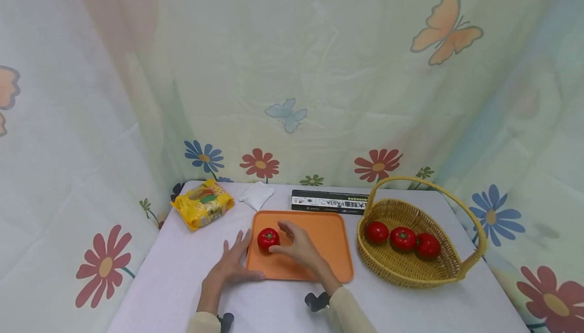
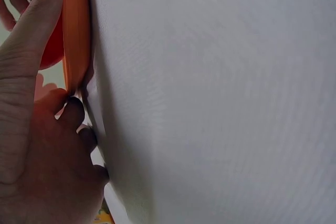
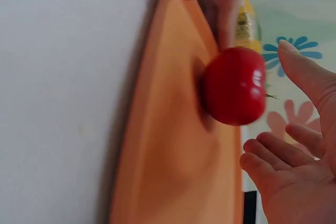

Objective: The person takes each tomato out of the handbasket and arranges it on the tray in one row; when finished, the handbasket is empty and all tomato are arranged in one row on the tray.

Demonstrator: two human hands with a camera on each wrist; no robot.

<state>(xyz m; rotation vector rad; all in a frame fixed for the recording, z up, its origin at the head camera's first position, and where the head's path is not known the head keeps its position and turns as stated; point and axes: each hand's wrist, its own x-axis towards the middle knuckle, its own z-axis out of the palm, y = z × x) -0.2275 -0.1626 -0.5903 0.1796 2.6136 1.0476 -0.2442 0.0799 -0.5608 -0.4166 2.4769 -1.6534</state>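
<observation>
Red tomato point(image 1: 268, 238), on the left of the tray point(image 1: 321, 234), is flanked by the right hand point(image 1: 300, 248), fingers parted and empty; grasp or release seems in hand, steadiness needed. The tray's near-left corner is touched by the left hand point(image 1: 231, 263), fingers spread.

Reads PASTA on the white band of the long black-and-white box point(image 1: 328, 201), beyond the right fingers point(image 1: 292, 229). Bears Chinese characters just right of that word, too small to make out surely; carries finer print along the dark edges, illegible. Seems to show 100 on the yellow packet point(image 1: 203, 205), beyond and to the left of the left fingers point(image 1: 244, 244). Shows dark marks on the same packet in the right wrist view, too blurred to read.
</observation>
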